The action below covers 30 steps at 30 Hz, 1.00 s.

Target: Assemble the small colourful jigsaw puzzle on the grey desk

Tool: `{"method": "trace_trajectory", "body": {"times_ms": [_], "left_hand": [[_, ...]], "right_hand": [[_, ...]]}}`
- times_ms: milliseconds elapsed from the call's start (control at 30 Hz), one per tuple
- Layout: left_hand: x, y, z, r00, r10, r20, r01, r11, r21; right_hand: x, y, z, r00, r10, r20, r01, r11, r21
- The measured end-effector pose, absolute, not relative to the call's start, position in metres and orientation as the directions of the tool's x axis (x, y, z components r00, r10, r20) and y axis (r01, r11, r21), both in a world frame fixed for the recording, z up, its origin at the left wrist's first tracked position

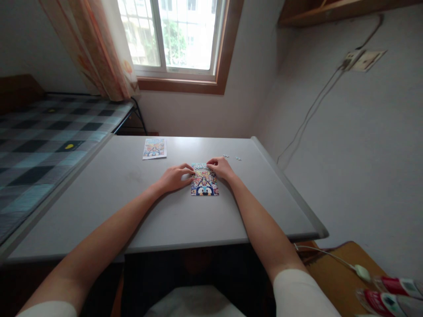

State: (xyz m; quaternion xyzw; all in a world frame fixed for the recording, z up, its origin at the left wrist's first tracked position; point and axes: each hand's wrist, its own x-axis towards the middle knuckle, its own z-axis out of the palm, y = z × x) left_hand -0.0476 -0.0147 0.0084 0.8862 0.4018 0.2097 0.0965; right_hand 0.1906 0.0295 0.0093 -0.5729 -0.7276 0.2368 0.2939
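A small colourful jigsaw puzzle (204, 181) lies flat on the grey table (139, 207) in front of me. My left hand (174, 177) rests at its left edge, fingers curled and fingertips on the upper left corner. At the top right corner my right hand (220, 167) has its fingers bent down onto the puzzle. Whether either hand pinches a piece I cannot make out. A few loose puzzle pieces (231, 157) lie just right of my right hand.
A printed picture card (154, 148) lies at the far left of the table. A bed with a checked cover (42, 141) adjoins the table's left side. A wall runs along the right, a window (172, 35) behind. A wooden stool (340, 273) with packets stands at lower right.
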Motion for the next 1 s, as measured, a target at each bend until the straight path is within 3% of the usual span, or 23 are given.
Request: {"method": "trace_trajectory", "body": {"times_ms": [1000], "left_hand": [[-0.047, -0.014, 0.008, 0.586, 0.757, 0.290, 0.674, -0.653, 0.344]], "right_hand": [[0.180, 0.023, 0.007, -0.063, 0.981, 0.185, 0.805, 0.160, -0.571]]}}
